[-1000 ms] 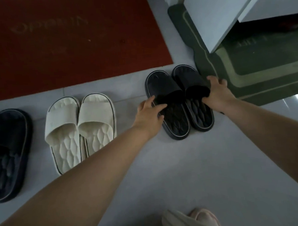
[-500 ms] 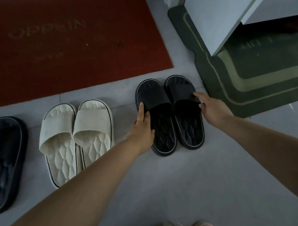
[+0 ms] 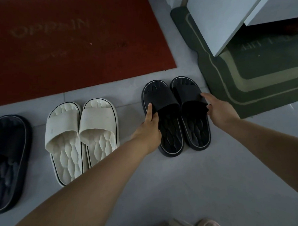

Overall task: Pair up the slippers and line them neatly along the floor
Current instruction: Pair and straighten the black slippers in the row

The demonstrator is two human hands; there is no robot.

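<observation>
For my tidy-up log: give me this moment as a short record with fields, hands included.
Left hand: grips the left black slipper at its strap, thumb on top
Right hand: holds the right black slipper at its strap's outer side
Black pair: side by side, touching
White slipper pair: side by side, left of the black pair
Dark slipper: left edge, partly cut off
Mats: red doormat behind, green mat right

Grey tiled floor — black slipper pair at grip, white pair just left, dark slipper farther left; red mat beyond, green mat right.
</observation>
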